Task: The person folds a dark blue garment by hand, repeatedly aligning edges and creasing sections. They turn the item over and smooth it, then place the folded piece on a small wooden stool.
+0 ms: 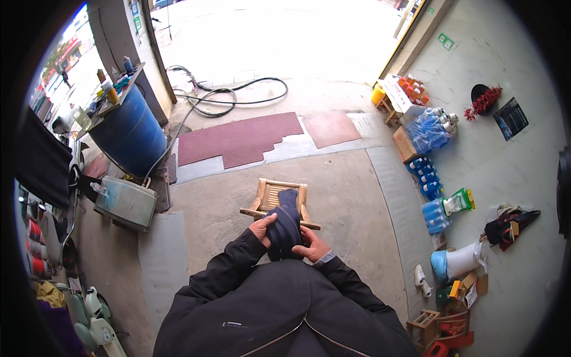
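A dark navy bundle of folded cloth is between my hands, just in front of my black jacket. My left hand grips its left side, with the fingertips partly hidden in the folds. On the right, my right hand is closed round the lower edge of the same bundle. Beyond the hands stands a small wooden chair with a slatted surface. One narrow end of the cloth overlaps the slats and hides part of them.
Red mats lie across the doorway, with a coiled black hose beyond. At left stand a blue barrel and a grey box. Packs of blue bottles, a white shoe and wooden stools line the right side.
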{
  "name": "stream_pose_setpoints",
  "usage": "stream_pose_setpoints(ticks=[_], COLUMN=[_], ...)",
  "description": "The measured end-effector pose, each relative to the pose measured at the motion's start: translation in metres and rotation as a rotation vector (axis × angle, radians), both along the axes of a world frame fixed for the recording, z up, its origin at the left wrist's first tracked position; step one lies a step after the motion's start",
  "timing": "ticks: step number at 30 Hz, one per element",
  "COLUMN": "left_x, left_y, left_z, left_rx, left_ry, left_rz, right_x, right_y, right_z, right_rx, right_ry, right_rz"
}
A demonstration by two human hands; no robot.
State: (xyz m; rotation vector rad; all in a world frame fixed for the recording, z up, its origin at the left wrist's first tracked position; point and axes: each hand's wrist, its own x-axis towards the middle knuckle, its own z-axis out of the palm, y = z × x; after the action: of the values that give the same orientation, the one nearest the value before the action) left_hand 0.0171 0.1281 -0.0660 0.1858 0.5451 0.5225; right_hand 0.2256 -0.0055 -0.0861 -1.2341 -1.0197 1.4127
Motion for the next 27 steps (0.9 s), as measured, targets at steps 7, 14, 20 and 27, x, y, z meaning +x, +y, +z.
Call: stream_pose_setpoints(ticks=[7,14,20,27], left_x=[0.005,0.006,0.011,0.02], left_y=[0.004,-0.005,-0.027,-0.04], left_z=[0.007,-0.002,0.04,0.072], left_rx=[0.1,0.648,1.049,1.479], left_ry=[0.003,0.477,0.513,0.656], left_rz=[-0.084,-0.278,-0.487,-0.367], right_x=[-0.002,0.008,0.013,0.01], right_y=[-0.001,0.011,0.017,0.021], right_z=[0.033,0.035,0.024,0.006], right_rx=[-0.066,-0.092,-0.171,-0.169], right_ry=[-0.354,0.171,0.387,0.406], right_rz=[-0.049,-0.291,-0.361,-0.298])
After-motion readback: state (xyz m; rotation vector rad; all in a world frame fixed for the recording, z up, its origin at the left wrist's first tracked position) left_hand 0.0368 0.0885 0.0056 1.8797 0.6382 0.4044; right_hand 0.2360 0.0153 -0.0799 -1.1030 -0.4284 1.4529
